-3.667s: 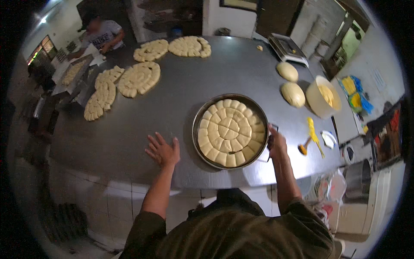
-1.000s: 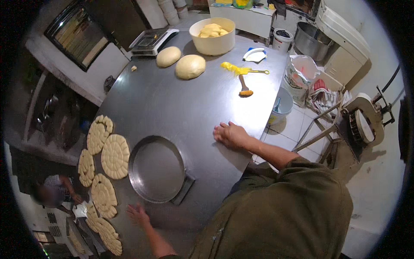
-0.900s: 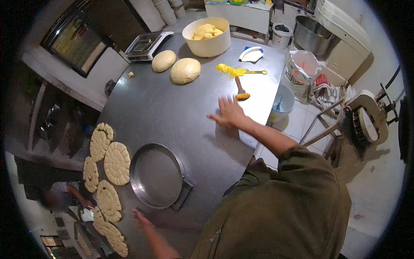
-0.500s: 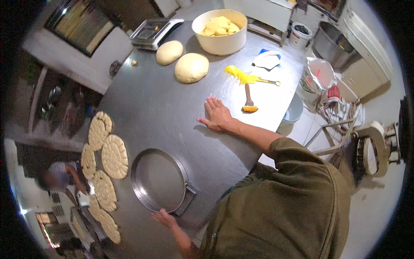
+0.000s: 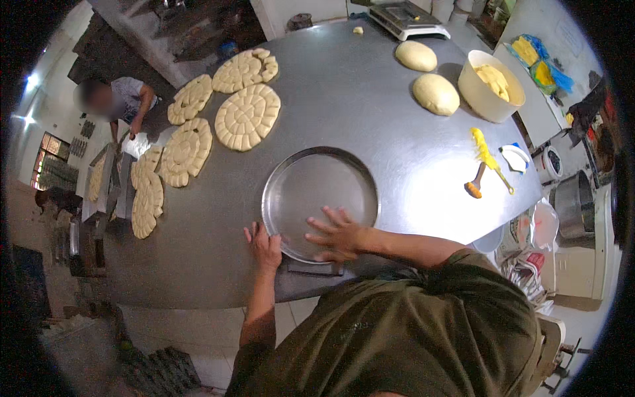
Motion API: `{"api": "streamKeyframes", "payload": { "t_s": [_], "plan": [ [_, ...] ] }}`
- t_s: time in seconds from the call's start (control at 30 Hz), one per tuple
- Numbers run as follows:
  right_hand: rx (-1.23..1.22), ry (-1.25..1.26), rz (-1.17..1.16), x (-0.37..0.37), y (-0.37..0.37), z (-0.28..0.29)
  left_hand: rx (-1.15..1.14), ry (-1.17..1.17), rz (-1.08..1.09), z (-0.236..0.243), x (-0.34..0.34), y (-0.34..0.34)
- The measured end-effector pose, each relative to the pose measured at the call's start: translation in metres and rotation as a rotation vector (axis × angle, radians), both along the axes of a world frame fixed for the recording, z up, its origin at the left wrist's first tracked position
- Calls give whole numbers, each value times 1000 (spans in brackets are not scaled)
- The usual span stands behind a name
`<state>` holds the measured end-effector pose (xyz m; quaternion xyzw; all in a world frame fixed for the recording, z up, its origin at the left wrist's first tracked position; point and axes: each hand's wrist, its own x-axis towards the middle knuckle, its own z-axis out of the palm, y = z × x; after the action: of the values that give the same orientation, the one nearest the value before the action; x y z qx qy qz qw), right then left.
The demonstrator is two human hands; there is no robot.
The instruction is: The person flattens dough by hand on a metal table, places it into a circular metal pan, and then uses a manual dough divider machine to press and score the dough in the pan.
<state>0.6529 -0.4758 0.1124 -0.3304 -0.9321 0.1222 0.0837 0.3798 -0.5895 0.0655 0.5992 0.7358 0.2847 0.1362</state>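
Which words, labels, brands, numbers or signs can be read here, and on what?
None can be read.
Mark on the camera wearer's dark green shirt: too small.
Print on the white sack at right: too small and blurred.
Round metal pan: no lettering visible.

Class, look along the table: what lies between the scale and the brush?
In the head view, a dough ball lies nearest the scale, then a second dough ball, then bare table before the brush.

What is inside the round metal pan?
Just the grey metal of the pan shows. The right hand is spread over the near part, so the patch beneath it cannot be seen.
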Motion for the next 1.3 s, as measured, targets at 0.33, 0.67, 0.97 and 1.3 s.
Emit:
{"api": "streamKeyframes", "payload": {
  "t_s": [0.33,0.67,0.97,1.3],
  "plan": [
    [270,-234,125,-132,-5,-48,194,-120,-152,-21,-26,19],
    [-99,-401,-141,31,-3,23,181,59,-183,-5,-14,32],
    [-518,767,-454,99,56,44,28,-279,86,-32,-166,38],
    [118,1124,-1398,389,280,-23,-140,444,-862,46,237,86]
  ]
}}
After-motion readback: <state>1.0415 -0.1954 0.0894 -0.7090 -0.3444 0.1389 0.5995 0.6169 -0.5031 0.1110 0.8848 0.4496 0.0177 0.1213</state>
